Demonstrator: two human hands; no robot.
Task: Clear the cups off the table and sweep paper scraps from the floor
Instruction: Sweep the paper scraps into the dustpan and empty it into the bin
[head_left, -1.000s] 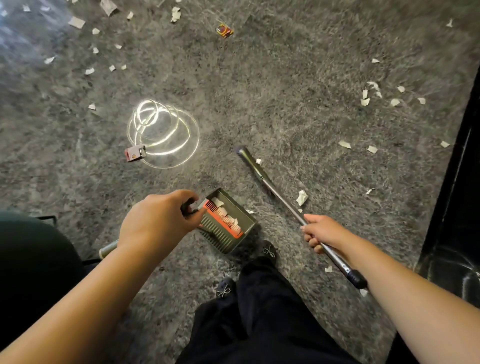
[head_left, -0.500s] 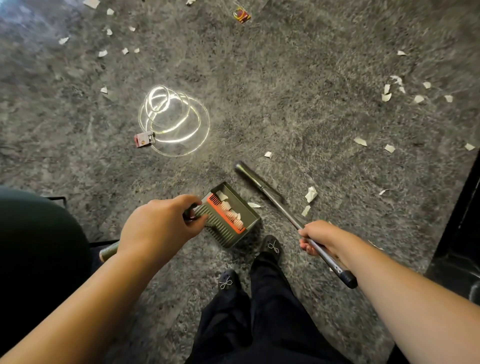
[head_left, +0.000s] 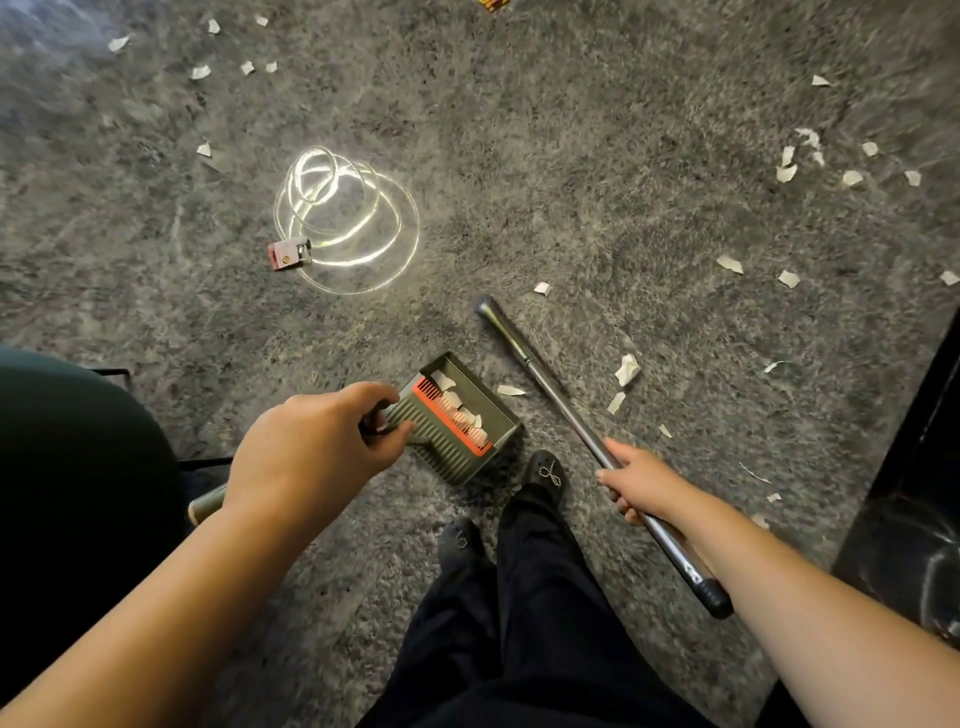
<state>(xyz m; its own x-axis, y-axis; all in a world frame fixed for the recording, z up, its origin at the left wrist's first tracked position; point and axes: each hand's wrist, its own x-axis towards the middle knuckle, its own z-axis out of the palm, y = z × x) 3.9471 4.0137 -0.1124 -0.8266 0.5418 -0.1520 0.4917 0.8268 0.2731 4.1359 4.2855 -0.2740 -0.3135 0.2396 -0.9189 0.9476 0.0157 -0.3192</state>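
The left hand (head_left: 317, 447) is curling its fingers (head_left: 400, 430) around the handle of the dustpan (head_left: 457, 421), which is sitting on the grey carpet (head_left: 571, 156) with several paper scraps already lying inside it against the red comb edge. The right hand (head_left: 641, 480) is wrapping its fingers closed around the broom handle (head_left: 561, 410), a metal pole whose long axis is running from about five o'clock, by the right forearm, up to about eleven o'clock, where its far end is resting on the carpet just past the dustpan. The nearest loose scraps (head_left: 626, 370) are lying just beside the pole on its right, at roughly twelve o'clock from the right hand and two o'clock from the dustpan, so the right hand is the nearer one, and the sweep probably needs to be pulling leftward across the pole's line toward the pan's mouth. More scraps are lying well apart at one o'clock and eleven o'clock. A glowing coiled cable (head_left: 345, 218) is lying at eleven o'clock from the dustpan. No cups are showing.
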